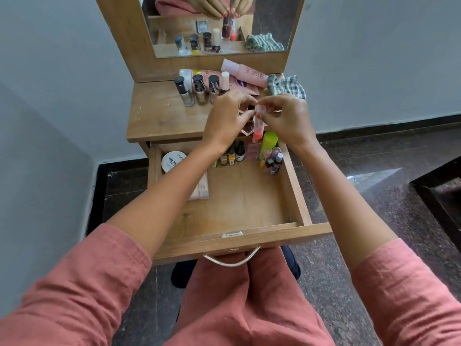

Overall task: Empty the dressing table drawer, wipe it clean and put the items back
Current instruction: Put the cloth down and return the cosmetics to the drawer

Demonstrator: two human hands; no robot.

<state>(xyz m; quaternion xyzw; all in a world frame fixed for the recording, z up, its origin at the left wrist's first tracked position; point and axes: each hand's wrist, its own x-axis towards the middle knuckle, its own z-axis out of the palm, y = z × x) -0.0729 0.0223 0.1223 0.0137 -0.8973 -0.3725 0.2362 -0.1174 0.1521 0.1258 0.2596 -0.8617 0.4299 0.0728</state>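
Observation:
The wooden drawer (294, 186) stands pulled out under the dressing table top (154, 116). At its back stand several small bottles (235, 156), a green container (269, 141), a white round jar (173, 161) and a pink flat packet (200, 189). Above the table's front edge my left hand (228, 118) grips a dark-capped nail polish bottle (248, 126). My right hand (284, 118) pinches the clear cap of an orange nail polish bottle (258, 132). The two bottles hang side by side between my hands.
Several nail polish bottles (199, 89) stand in a row on the table top, with pink tubes (249, 72) and a checked cloth (287, 87) behind them. A mirror (219, 26) rises at the back. A dark frame (436, 193) stands on the floor at right.

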